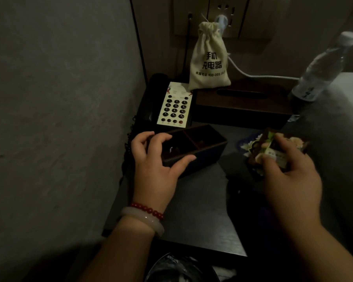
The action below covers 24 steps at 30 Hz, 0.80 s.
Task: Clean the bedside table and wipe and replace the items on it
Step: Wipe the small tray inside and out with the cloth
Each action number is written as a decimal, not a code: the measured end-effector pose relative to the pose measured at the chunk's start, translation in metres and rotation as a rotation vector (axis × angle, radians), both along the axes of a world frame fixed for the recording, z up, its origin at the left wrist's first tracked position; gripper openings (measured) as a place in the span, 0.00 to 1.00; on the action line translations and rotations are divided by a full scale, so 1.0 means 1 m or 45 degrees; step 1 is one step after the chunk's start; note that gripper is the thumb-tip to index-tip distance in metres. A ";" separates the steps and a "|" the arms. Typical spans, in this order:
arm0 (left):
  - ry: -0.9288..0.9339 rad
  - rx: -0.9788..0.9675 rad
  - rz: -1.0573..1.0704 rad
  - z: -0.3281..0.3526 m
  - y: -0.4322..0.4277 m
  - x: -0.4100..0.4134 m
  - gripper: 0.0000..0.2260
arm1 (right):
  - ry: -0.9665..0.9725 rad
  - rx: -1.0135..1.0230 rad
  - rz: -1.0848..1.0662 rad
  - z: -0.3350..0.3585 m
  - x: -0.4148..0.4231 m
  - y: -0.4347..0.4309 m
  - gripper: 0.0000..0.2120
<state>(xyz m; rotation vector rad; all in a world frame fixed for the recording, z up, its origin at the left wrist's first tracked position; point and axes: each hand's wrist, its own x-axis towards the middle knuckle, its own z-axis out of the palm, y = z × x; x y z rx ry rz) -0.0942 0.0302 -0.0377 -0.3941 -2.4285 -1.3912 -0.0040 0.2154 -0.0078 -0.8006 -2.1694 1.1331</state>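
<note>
Both our hands were at work on the dark wooden bedside table (196, 210).
The dark, divided, rectangular wooden tray (202, 147) sat just before the black keypad telephone (174, 104). Our left hand (155, 159) gripped its near-left end, thumb and curled fingers on its walls. To the right, our right hand (291, 176) pinched a bunch of colourful paper packets (267, 147).

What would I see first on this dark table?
The pale drawstring bag stands out at the back, on a dark tissue box, with the phone's light keypad to its left. In front, the left hand grips a divided box and the right hand holds colourful packets.
</note>
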 end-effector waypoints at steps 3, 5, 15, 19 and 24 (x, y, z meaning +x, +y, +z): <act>-0.024 0.001 -0.006 -0.003 0.003 -0.003 0.22 | 0.093 -0.087 -0.012 0.001 -0.002 0.001 0.22; -0.011 -0.014 -0.010 -0.004 0.003 -0.006 0.22 | 0.107 -0.097 0.006 0.001 -0.003 0.001 0.22; -0.116 -0.327 -0.041 -0.004 -0.004 -0.019 0.26 | 0.118 -0.174 0.034 0.000 -0.006 -0.003 0.22; -0.194 -0.367 -0.028 0.000 -0.005 -0.018 0.25 | 0.121 -0.169 0.047 0.001 -0.007 -0.003 0.22; -0.234 -0.412 -0.006 0.001 -0.005 -0.018 0.24 | 0.122 -0.168 0.062 0.000 -0.007 -0.005 0.22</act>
